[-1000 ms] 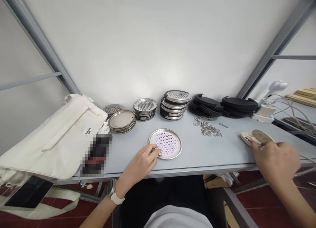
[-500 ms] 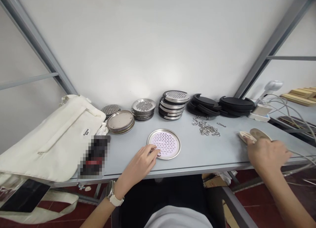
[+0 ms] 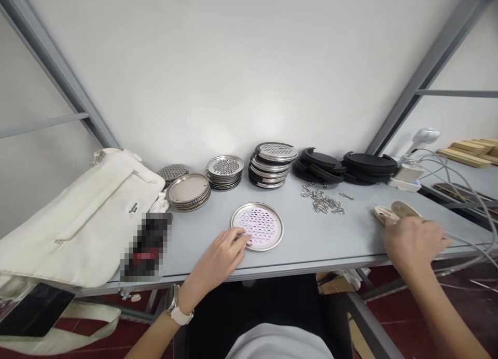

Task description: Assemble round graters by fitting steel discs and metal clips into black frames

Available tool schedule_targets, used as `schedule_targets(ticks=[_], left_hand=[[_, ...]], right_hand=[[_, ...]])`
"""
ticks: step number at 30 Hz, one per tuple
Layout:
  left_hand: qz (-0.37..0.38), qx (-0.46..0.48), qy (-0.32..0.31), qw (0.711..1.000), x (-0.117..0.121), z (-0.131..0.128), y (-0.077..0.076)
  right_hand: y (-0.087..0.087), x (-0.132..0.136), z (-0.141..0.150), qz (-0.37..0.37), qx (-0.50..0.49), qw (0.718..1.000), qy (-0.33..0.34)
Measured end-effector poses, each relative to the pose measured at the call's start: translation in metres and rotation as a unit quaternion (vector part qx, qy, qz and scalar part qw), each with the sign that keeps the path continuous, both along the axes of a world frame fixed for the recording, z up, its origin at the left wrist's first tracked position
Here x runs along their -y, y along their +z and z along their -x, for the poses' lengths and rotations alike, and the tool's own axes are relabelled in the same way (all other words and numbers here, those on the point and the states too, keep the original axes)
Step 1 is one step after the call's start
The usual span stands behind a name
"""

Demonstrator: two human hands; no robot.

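On the table in front of me lies a round metal grater plate point(image 3: 270, 225) with rows of holes and a pale purple face. My left hand point(image 3: 225, 251), a watch on its wrist, has curled fingers on the plate's left front rim. Far to the right, my right hand point(image 3: 414, 242) grips a small beige case point(image 3: 405, 210) resting on the table. Two rounded halves of the case show beyond the fingers; its contents are hidden. Small metal clips point(image 3: 324, 201) lie in a loose pile between the plate and the case.
Along the wall stand plain metal discs point(image 3: 188, 189), grater discs point(image 3: 225, 167), black-rimmed graters point(image 3: 277, 151) and black round holders point(image 3: 369, 162). A white bag point(image 3: 81, 213) covers the left end. Cables point(image 3: 462, 172) and a charger point(image 3: 408, 172) sit at the right.
The view has shifted very slightly. My right hand has moved a little to the left, still at the beige case. My left hand stays on the grater plate.
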State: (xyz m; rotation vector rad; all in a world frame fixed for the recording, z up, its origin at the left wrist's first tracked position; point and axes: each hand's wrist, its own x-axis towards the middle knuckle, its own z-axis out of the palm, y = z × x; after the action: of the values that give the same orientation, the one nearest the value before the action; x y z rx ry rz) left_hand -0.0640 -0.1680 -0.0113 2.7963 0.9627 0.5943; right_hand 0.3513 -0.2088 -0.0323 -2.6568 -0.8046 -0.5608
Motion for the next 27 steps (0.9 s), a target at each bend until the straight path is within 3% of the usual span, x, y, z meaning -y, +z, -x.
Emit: schedule_targets(ticks=[3,6,10,13,18,23,27], left_hand=[[-0.003,0.0,-0.002,1.0,0.0,0.0,0.0],[-0.007,0.0,-0.005,1.0,0.0,0.0,0.0],[-0.01,0.004,-0.004,1.0,0.0,0.0,-0.001],[-0.011,0.006,-0.006,1.0,0.0,0.0,-0.001],[-0.013,0.007,-0.004,1.0,0.0,0.0,0.0],[-0.012,0.003,-0.003,1.0,-0.001,0.001,-0.001],[-0.013,-0.003,-0.003,1.0,0.0,0.0,-0.001]], right_hand=[[-0.006,-0.001,-0.002,-0.012,0.038,0.999,-0.027],[-0.011,-0.001,-0.005,-0.029,0.064,0.997,-0.009],[-0.016,0.0,-0.012,-0.072,0.074,0.991,0.089],[-0.011,0.001,-0.011,-0.142,0.083,0.967,0.195],[0.022,0.017,0.027,-0.218,-0.033,0.918,0.329],[0.063,0.045,0.086,-0.273,-0.156,0.865,0.392],[0.081,0.067,0.119,-0.287,-0.22,0.829,0.427]])
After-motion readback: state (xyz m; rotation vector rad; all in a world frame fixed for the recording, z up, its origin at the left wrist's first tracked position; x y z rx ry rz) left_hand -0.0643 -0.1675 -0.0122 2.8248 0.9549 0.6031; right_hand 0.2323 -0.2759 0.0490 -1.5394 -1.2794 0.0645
